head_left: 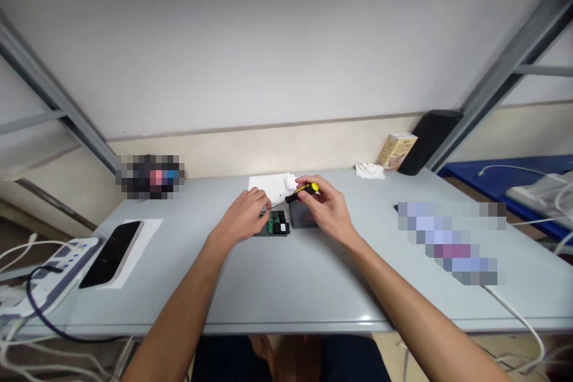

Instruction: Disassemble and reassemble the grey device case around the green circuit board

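Observation:
In the head view, my right hand [329, 206] is closed round a black-and-yellow screwdriver [301, 192]. The tool slants, its yellow end up to the right and its shaft toward the left. My left hand [245, 213] rests on the left part of a green circuit board [277, 224] with black parts, its fingers bent down; whether they pinch anything is hidden. Just right of the board lies a dark grey casing [302, 216], partly under my right hand. Behind both is a white sheet [262, 181] with a small white rounded object [290, 182] on it.
A phone [111, 253] on paper and a power strip [67, 268] with cables lie at left. At the back right stand a carton [397, 152], a crumpled tissue [370, 171] and a black cylinder [430, 142]. A blurred-out item [452, 245] with a white cable lies right.

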A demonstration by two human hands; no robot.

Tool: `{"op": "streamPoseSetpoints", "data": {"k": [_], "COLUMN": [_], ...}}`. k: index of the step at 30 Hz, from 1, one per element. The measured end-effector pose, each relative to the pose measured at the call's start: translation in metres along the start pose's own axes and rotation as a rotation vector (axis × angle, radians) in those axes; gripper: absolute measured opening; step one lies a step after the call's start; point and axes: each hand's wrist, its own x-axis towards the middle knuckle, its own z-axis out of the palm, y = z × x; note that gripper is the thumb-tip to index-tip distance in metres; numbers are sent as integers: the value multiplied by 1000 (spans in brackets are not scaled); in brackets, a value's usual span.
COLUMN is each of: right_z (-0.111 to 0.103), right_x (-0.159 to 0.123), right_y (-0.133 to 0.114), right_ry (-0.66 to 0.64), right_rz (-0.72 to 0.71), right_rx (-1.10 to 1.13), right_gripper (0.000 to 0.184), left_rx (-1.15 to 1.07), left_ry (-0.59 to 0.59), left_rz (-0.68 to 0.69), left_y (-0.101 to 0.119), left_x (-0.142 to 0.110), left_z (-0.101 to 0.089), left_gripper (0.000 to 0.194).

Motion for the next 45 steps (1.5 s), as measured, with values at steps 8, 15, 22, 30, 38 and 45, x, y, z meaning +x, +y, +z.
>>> {"op": "streamPoseSetpoints", "data": {"k": [8,15,22,30,38,45], "right_z": [0,-1,-3,-5,-8,-11], "right_x": [-1,1,0,2,5,11], "right_y": [-7,-5,-5,-6,-7,1], "right_ry": [-4,12,58,78,123,188], "right_rz": [-8,-18,99,112,101,14], "right_rx": [-12,25,76,58,89,184], "right_gripper": [24,25,37,42,45,51], "left_rx": [-14,-61,-125,-211,-407,-506], "left_ry": [14,36,59,118,168,73], "left_rz": [-4,-1,-12,-12,-67,-131], "left_y": [1,-1,-6,-7,-9,-2], "left_x": [-1,-1,-1,0,2,2], "left_z": [0,1,5,5,11,4], "left_gripper": [13,13,11,14,12,16]}}
